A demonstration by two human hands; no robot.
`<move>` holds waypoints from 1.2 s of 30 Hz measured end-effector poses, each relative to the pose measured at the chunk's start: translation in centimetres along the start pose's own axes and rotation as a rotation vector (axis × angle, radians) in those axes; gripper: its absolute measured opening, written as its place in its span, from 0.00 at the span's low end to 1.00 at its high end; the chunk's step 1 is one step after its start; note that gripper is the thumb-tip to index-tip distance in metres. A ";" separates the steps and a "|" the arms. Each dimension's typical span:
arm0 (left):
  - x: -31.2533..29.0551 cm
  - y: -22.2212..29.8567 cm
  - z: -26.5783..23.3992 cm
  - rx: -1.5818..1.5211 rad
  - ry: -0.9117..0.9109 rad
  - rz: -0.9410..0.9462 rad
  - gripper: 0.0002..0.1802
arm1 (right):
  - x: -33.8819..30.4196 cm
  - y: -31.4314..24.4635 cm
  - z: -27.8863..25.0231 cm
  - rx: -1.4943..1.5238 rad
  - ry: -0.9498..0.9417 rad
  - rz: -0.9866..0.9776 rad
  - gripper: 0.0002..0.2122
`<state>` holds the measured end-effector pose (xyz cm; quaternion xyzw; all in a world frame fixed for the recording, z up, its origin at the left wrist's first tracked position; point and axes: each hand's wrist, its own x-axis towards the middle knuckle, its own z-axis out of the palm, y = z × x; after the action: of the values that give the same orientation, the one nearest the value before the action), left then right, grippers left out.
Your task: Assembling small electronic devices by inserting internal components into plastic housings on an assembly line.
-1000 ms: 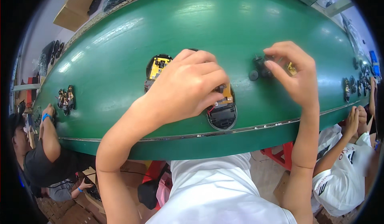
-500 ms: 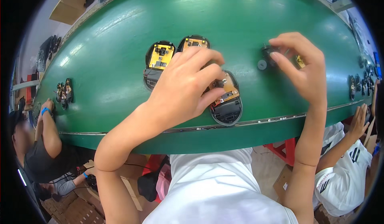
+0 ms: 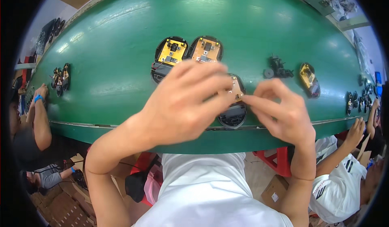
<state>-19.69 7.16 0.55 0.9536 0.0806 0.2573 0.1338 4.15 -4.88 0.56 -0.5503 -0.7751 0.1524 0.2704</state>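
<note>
We have the nearest black shell [image 3: 232, 117] lying on the desk [image 3: 121, 65] by its front edge, its tan board [image 3: 237, 88] face up. Our right hand [image 3: 283, 115] has thumb and forefinger drawn narrow at the board's right side; whether they pinch anything, we cannot tell. Our left hand [image 3: 188, 99] is blurred, fingers bent over the shell's left side, its grip equally unclear. If we push unevenly, the shell could skid toward that edge and drop. Behind sit a yellow-boarded shell [image 3: 172, 53] and an orange-boarded shell [image 3: 206, 49]; a stray knuckle could jostle them. Rightward lie black parts [image 3: 277, 67] and a smaller yellow-topped piece [image 3: 309, 80].
</note>
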 end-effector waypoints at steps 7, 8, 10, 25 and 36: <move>-2.2 2.2 1.2 0.129 -0.149 -0.004 0.23 | -0.6 -0.5 0.4 -0.100 -0.025 -0.037 0.21; -2.4 2.3 1.1 0.125 -0.147 -0.005 0.23 | -0.6 -0.5 0.3 -0.087 -0.044 -0.023 0.21; -2.6 2.7 1.1 0.135 -0.179 -0.021 0.23 | -0.6 -0.6 -0.1 -0.079 -0.071 -0.010 0.21; -2.6 3.0 1.5 0.155 -0.190 0.004 0.21 | -0.4 0.6 -1.1 0.049 -0.122 0.080 0.16; -2.7 3.6 1.7 0.093 -0.142 -0.100 0.22 | 1.4 2.8 -3.0 0.308 -0.409 0.051 0.16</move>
<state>-20.81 2.73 -1.05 0.9694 0.1304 0.1779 0.1074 7.76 -2.81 1.87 -0.4798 -0.7671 0.3837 0.1845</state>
